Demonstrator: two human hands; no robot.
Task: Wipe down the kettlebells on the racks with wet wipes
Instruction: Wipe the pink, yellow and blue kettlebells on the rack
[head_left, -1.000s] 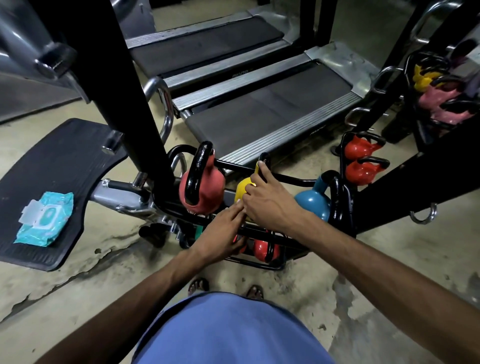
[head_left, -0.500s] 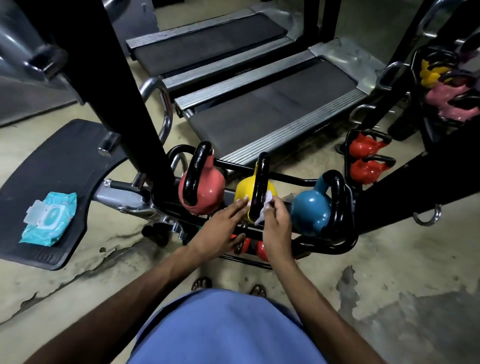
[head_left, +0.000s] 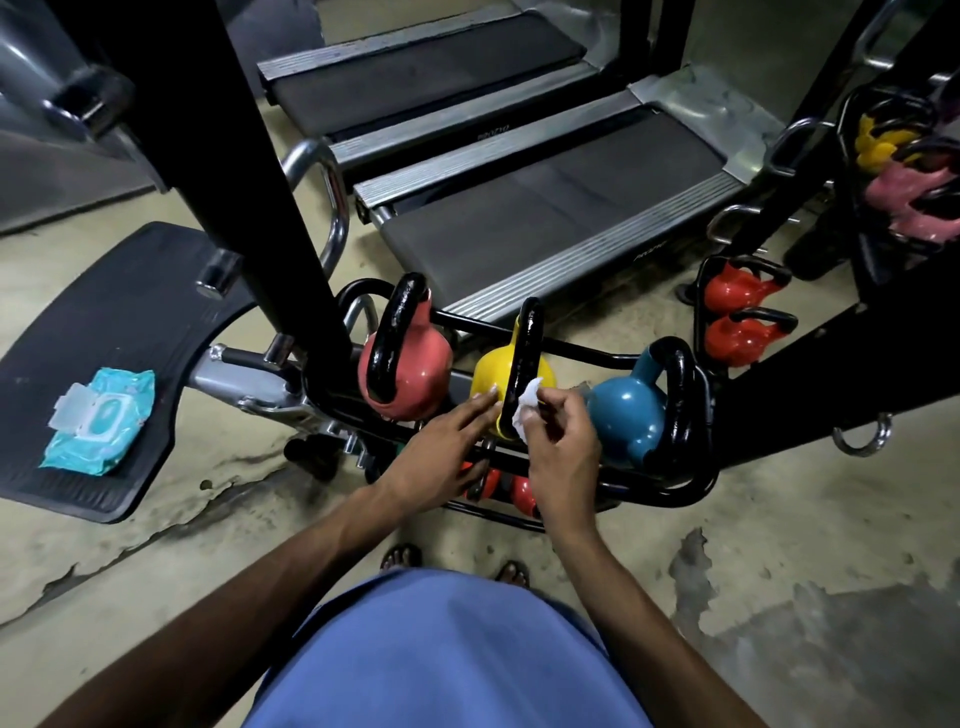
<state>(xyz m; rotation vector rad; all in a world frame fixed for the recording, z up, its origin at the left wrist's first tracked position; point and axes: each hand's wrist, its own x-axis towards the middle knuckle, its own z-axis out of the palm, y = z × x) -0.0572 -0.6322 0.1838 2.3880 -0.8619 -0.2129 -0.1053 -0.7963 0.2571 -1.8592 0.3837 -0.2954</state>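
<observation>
Right hand (head_left: 558, 441) pinches crumpled white wet wipe (head_left: 527, 410) mid-frame; left hand (head_left: 447, 447), fingers spread, steadies heavy glossy yellow kettlebell (head_left: 491, 382). Floppy wipe, keep it bunched.

No text can be read with certainty. Faint light lettering stands on the side rail of the nearer treadmill (head_left: 652, 253) and on the farther treadmill (head_left: 491, 134), both too small and blurred to make out.

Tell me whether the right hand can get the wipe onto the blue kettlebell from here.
Probably yes: the right hand holds the wipe right beside the blue kettlebell, with nothing between them.
</observation>
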